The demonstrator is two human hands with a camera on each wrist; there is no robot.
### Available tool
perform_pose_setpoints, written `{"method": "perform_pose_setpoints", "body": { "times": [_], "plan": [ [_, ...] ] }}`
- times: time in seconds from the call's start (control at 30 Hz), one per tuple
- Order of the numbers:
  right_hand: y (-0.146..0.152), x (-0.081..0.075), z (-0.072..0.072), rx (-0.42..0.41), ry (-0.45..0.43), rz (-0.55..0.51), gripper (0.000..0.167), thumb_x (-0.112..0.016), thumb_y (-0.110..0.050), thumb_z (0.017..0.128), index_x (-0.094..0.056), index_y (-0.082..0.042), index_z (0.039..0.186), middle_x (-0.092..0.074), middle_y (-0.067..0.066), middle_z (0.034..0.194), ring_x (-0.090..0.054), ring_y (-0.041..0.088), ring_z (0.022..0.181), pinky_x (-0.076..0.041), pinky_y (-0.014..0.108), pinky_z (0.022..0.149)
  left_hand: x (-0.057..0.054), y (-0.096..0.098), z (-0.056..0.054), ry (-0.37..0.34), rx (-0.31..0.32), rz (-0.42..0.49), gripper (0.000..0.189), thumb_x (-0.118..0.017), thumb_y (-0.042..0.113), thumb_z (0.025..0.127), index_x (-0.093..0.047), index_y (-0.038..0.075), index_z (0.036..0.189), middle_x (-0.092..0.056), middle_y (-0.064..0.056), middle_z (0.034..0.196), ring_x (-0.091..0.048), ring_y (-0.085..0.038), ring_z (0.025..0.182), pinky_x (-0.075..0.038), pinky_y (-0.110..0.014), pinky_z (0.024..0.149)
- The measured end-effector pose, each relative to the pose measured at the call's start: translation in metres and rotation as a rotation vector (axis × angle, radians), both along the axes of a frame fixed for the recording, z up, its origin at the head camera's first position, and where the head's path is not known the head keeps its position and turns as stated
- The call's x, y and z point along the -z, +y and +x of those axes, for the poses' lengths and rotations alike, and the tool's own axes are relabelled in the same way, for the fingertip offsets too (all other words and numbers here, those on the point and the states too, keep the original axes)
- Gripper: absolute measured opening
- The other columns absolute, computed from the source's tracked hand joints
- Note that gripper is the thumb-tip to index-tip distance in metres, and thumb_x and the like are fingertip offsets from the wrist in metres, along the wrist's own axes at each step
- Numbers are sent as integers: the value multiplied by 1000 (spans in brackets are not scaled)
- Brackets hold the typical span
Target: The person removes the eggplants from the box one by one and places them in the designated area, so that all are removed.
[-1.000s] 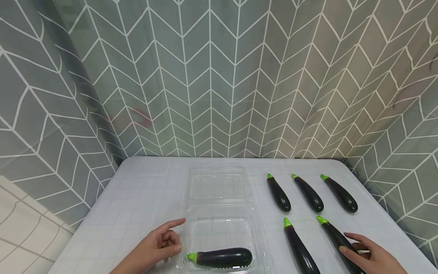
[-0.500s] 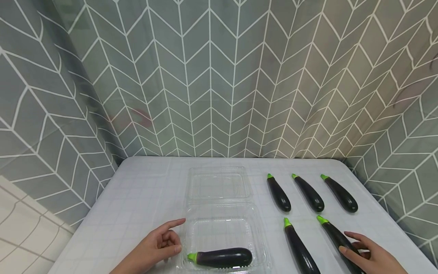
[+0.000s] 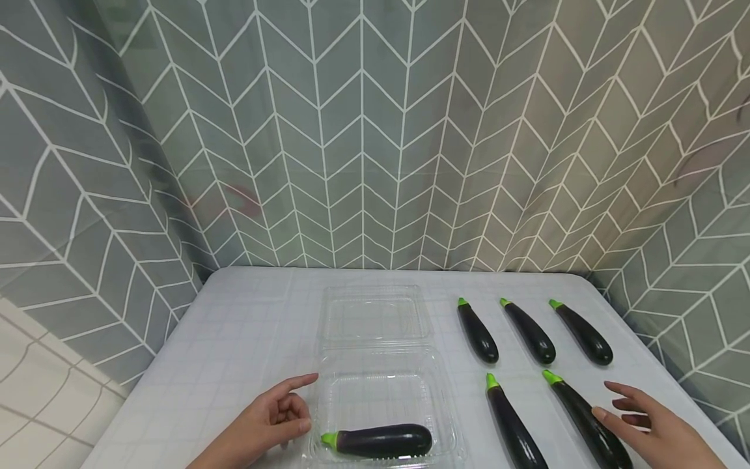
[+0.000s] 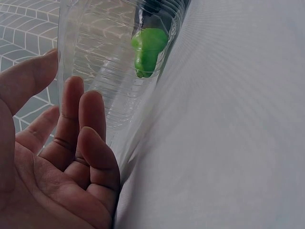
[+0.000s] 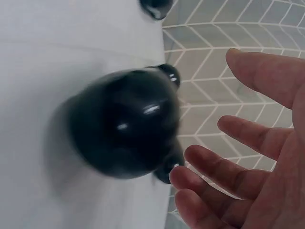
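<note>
An open clear plastic clamshell box (image 3: 375, 391) lies on the table, and one dark eggplant (image 3: 387, 441) with a green cap rests along its near side. My left hand (image 3: 275, 417) stands at the box's left wall, index finger extended and the other fingers bent loosely. In the left wrist view the fingertips are right at the clear wall, near the green cap (image 4: 149, 47). On the right, my right hand (image 3: 656, 426) hovers beside the front-right eggplant (image 3: 588, 420), fingers spread and holding nothing. Its rounded dark end (image 5: 126, 124) faces the palm in the right wrist view.
Another eggplant (image 3: 514, 426) lies between the box and the front-right one. Behind them sits a row of three eggplants, the middle one (image 3: 529, 332) among them. The box's lid (image 3: 373, 316) lies folded back. A patterned curtain (image 3: 375, 130) surrounds the white table (image 3: 246, 326).
My right hand, earlier around the front-right eggplant, has spread its fingers and shifted right, off it. The eggplant lies almost where it was. My left hand has stayed still.
</note>
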State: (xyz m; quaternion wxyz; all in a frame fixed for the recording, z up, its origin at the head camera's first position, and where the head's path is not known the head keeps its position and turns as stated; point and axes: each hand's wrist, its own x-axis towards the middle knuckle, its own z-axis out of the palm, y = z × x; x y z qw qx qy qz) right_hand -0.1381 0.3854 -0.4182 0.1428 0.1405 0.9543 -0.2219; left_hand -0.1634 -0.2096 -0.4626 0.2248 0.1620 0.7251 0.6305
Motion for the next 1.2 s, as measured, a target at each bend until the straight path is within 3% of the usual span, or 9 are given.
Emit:
{"method": "perform_pose_setpoints", "body": {
  "times": [0.17, 0.4, 0.47, 0.7, 1.0, 1.2],
  "plan": [
    [-10, -16, -2, -70, 129, 20, 89, -54, -62, 94, -37, 12, 140, -46, 41, 129, -56, 51, 106, -52, 53, 81, 1, 0, 1, 0, 0, 0, 66, -63, 14, 98, -29, 1, 153, -63, -14, 98, -56, -12, 78, -49, -25, 70],
    [-33, -32, -1, -205, 391, 16, 65, -65, -47, 94, -51, -3, 140, -56, 22, 133, -63, 34, 103, -51, 26, 70, 2, 0, 0, -11, -7, 5, 66, -64, 15, 98, -30, 1, 153, -63, -14, 97, -56, -13, 78, -49, -25, 70],
    [-41, -36, -3, -231, 435, -9, 61, -68, -43, 93, -53, -6, 139, -58, 19, 131, -64, 32, 102, -51, 25, 72, 2, 0, 0, -11, -8, 4, 66, -64, 15, 97, -30, 1, 153, -63, -14, 97, -56, -13, 78, -49, -25, 70],
    [-67, -50, -12, -278, 433, -89, 59, -69, -44, 92, -53, -12, 139, -59, 14, 129, -64, 11, 100, -52, 25, 75, 2, 0, 0, -4, -1, 19, 66, -64, 14, 97, -30, 1, 153, -63, -14, 97, -56, -12, 78, -49, -24, 69],
    [-94, -59, -22, -374, 491, -121, 53, -71, -38, 92, -57, -13, 136, -59, 10, 131, -64, 22, 103, -52, 28, 79, 1, 0, 0, -14, 3, 28, 66, -64, 14, 98, -30, 1, 153, -63, -13, 97, -56, -12, 79, -49, -25, 71],
    [-111, -63, -27, -438, 498, -140, 52, -70, -41, 92, -57, -16, 136, -60, 4, 130, -64, 20, 103, -53, 33, 82, 1, 0, 1, -1, -1, 16, 66, -64, 14, 97, -30, 1, 153, -63, -13, 97, -56, -12, 78, -49, -25, 70]
  ]
}}
